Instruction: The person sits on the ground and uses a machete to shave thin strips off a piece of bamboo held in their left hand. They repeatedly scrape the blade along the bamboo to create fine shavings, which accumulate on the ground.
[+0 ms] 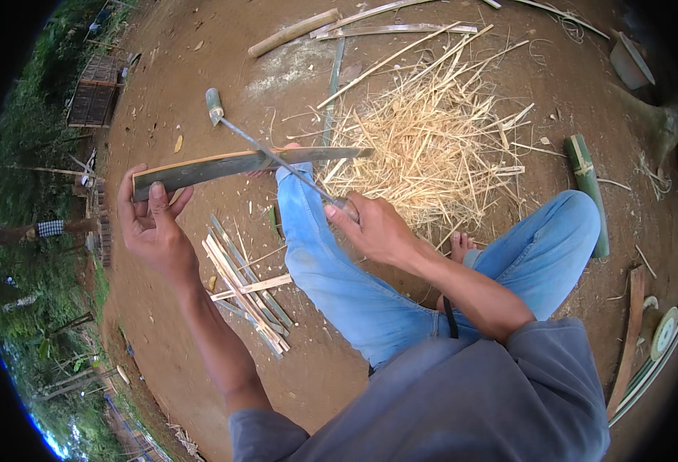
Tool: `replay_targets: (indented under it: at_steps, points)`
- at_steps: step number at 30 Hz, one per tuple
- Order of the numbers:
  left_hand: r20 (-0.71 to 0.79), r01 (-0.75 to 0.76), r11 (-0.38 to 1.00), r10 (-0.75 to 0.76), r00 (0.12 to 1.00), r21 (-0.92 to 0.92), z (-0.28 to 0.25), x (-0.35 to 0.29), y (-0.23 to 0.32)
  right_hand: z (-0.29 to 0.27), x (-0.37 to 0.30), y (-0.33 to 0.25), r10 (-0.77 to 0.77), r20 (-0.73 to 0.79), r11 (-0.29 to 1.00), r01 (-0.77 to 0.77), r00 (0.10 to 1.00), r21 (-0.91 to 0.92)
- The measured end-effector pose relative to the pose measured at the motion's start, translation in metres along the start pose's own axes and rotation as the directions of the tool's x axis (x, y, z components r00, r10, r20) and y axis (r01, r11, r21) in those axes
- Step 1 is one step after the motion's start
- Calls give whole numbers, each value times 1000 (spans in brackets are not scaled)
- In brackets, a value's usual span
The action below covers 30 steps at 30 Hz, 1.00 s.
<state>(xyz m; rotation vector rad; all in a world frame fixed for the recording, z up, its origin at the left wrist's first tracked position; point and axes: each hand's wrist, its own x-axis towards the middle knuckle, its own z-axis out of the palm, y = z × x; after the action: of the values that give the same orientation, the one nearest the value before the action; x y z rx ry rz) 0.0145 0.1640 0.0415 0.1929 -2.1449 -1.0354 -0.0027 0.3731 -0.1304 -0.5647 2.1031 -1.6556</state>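
Observation:
My left hand (152, 225) grips the near end of a long flat bamboo slat (223, 165), green on one face, held level above my left knee. My right hand (374, 227) is closed on the handle of a long thin knife (273, 155). The blade crosses the slat near its middle and its far tip points toward a short green bamboo piece (213, 104) on the ground. The slat's far end rests over my blue-jeaned knee (300, 192).
A heap of pale bamboo shavings (431, 146) lies ahead. Several cut strips (245, 289) lie by my left leg. A green bamboo section (588, 181) sits right of my right knee. Poles and split lengths (331, 27) lie farther off on bare dirt.

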Motion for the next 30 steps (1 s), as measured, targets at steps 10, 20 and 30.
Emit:
replay_targets:
  at_steps: [10,20,30]
  points:
    - [-34,-14,1000,15,999,15,1,15,-8,2,29,61,144,-24,984,-146,989,-104]
    - [-18,-5,995,7,1000,97,-6,49,-35,0,68,138,338,-12,929,-336,941,-152]
    - [-14,0,992,2,1000,129,-2,76,-47,10,69,188,385,-57,898,-389,921,-205]
